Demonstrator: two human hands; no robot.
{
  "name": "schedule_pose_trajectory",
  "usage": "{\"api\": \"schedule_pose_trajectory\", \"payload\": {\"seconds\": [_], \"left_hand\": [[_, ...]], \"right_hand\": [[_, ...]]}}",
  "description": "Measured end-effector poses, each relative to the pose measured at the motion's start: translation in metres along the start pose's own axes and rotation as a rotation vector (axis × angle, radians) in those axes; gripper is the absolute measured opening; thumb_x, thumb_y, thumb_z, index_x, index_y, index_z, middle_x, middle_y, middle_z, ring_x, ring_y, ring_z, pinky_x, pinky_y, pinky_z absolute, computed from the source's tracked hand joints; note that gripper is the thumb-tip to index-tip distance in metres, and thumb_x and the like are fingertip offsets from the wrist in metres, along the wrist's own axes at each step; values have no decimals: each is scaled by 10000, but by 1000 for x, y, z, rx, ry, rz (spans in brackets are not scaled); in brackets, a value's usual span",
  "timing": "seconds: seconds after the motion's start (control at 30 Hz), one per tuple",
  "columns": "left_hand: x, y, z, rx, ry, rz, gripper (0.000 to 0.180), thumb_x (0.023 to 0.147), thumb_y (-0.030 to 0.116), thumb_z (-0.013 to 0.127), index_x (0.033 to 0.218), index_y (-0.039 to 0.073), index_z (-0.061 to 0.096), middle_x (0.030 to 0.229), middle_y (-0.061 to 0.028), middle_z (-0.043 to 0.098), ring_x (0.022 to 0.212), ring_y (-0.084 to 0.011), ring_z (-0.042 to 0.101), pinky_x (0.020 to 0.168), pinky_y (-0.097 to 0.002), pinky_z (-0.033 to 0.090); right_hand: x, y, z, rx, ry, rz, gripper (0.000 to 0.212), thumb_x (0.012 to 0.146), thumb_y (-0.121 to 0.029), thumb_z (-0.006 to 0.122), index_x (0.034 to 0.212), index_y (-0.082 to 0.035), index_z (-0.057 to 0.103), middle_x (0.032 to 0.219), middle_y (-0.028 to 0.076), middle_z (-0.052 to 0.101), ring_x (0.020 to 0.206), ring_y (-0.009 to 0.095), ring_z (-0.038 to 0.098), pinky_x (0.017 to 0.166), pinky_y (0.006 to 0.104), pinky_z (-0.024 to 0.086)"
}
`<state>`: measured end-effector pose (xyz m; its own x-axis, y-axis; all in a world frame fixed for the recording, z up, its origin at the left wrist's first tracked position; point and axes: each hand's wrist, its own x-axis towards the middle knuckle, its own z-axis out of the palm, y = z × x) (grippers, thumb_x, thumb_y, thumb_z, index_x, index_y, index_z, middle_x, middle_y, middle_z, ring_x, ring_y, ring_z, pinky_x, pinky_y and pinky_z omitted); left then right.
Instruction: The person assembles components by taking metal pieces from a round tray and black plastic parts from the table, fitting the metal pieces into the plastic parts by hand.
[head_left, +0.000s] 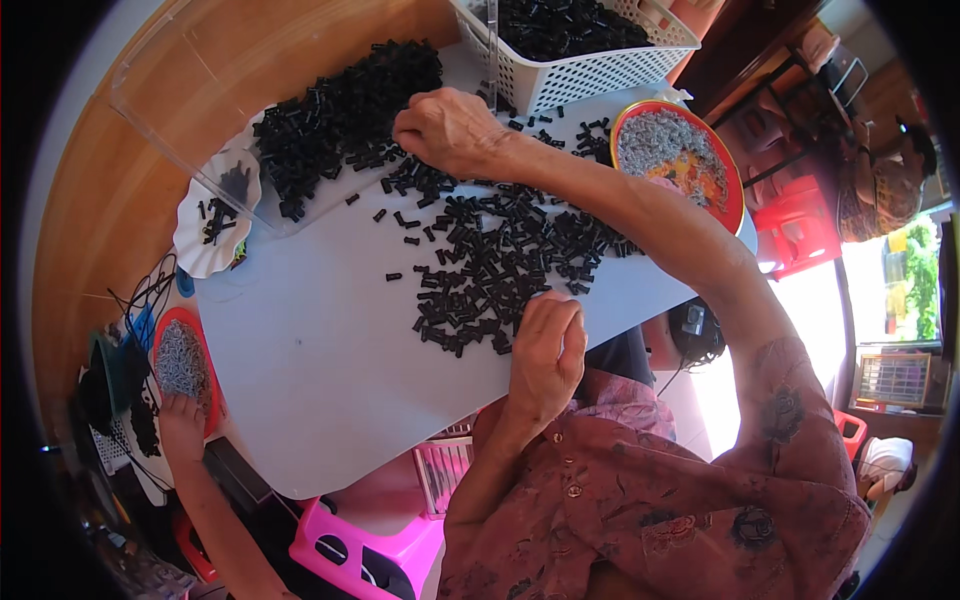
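A loose spread of small black tubular plastic pieces [500, 250] covers the middle of the white table. My left hand [548, 345] is closed, fingers curled together, at the near edge of that spread; whatever it may hold is hidden. Reaching across the table, my right hand [450, 130] is closed beside a taller heap of the same black pieces [340, 105]. Its fingertips are turned down and away, so their contents cannot be made out.
A white perforated basket [600, 78] of black pieces stands at the back. Right of it lies a red-rimmed bowl [738, 185] of small grey metal parts. A clear plastic panel [180, 70] crosses the far left. Another person's hand [182, 425] touches a red bowl [208, 385]; a pink stool [350, 545] stands below.
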<state>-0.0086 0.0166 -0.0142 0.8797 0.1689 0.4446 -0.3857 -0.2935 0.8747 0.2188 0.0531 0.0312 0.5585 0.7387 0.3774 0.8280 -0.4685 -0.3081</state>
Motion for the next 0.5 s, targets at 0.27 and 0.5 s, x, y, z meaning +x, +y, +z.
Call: {"api": "schedule_pose_trajectory", "payload": {"seconds": [0.27,0.5], "left_hand": [[2,1,1,11,-23,2,46,819,-36,534,856,-33,563,822,-152,583,788,-318,569,705,-364,468],[0,0,0,-27,-30,-6,74,802,-39,538,875,-45,550,848,-176,568,816,-344,554,730,-388,460]], "right_hand": [[19,-12,31,-36,-62,-286,246,784,-184,650,1025,-135,652,1024,64,578,957,263,531,801,403,462],[-40,-19,9,63,-94,-305,177,792,-148,642,949,-68,621,992,79,574,939,264,536,806,382,463]]}}
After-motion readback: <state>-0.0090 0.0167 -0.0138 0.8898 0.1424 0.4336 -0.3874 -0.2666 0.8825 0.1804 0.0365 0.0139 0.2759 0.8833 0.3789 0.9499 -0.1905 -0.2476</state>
